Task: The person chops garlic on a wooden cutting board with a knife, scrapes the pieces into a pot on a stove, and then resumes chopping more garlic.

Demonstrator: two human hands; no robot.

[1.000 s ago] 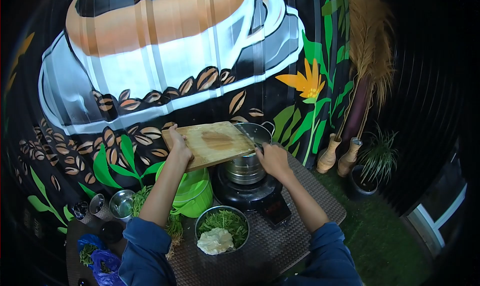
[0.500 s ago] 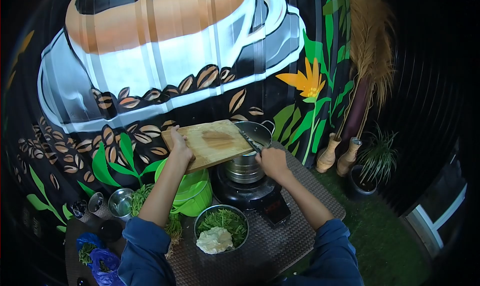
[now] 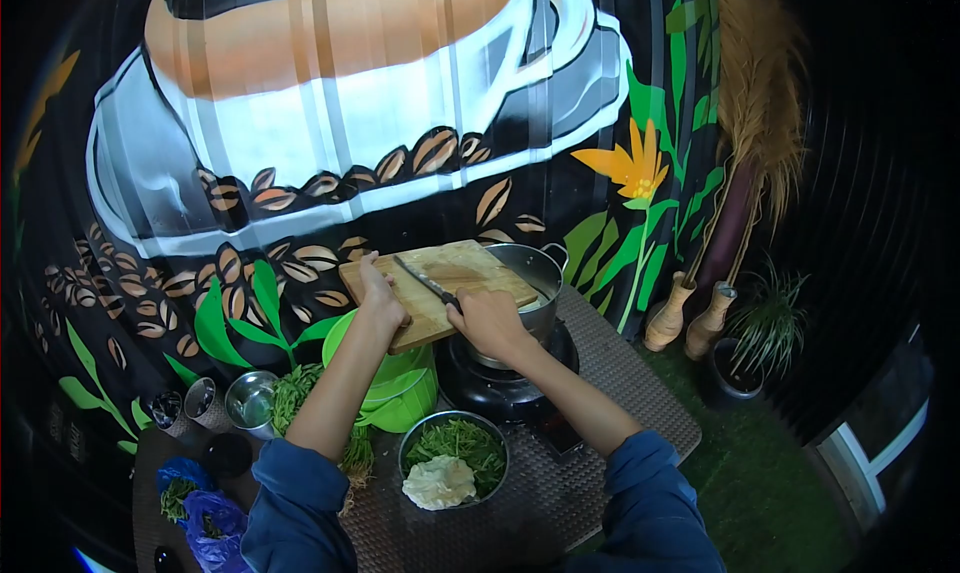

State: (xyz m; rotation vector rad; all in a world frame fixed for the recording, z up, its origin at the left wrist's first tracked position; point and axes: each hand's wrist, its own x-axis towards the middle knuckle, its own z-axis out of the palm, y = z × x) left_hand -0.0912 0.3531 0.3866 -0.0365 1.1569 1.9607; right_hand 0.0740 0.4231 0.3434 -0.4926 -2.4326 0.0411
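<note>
My left hand (image 3: 380, 298) grips the left end of a wooden cutting board (image 3: 480, 273), which is tilted down to the right over a steel pot (image 3: 543, 273). A dark wet patch shows on the board. In my right hand (image 3: 488, 323) is a knife (image 3: 425, 278), its blade lying across the board and pointing toward my left hand. The pot stands on a black electric cooker (image 3: 460, 373), its near side partly hidden by the board and my right arm. Below the board is a green plastic basket (image 3: 405, 393), partly covered by my left forearm.
A steel bowl (image 3: 507, 473) holds chopped greens and a pale lump. Bundled greens (image 3: 295, 398), a metal bowl (image 3: 250, 398) and blue plastic bags (image 3: 212, 523) sit at the left of the woven table (image 3: 640, 393). Vases (image 3: 668, 318) and a potted plant (image 3: 738, 373) stand right, beyond the table.
The knife has moved from the board's right edge by the pot back left across the board. My right hand has shifted left with it; the board stays over the pot.
</note>
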